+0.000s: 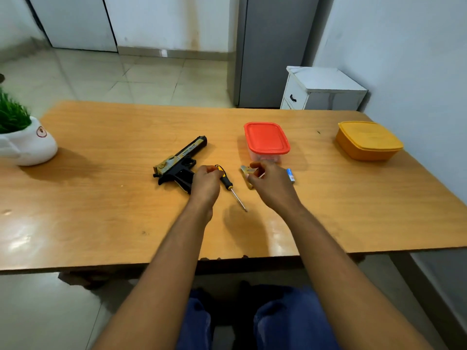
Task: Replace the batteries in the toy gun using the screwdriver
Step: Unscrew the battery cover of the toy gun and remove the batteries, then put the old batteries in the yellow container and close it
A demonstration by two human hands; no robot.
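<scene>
Colour and pattern record, items on the orange-brown wood-grain tabletop [101, 173].

The toy gun [180, 161] was black with a tan-gold slide bearing darker mottled markings and small printed lettering. The screwdriver [228, 184] had a black handle with yellow accents and a bare silver shaft. One container [266, 141] carried a red lid over a clear body; the second container [367, 140] was yellow-orange throughout, lid and body alike. A battery [290, 175] showed blue and white. The plant pot [27, 145] was white with a small round brown emblem, holding green grass-like foliage. The trousers [290, 322] were blue. The floor tiles [113, 77] were pale cream and glossy.
</scene>
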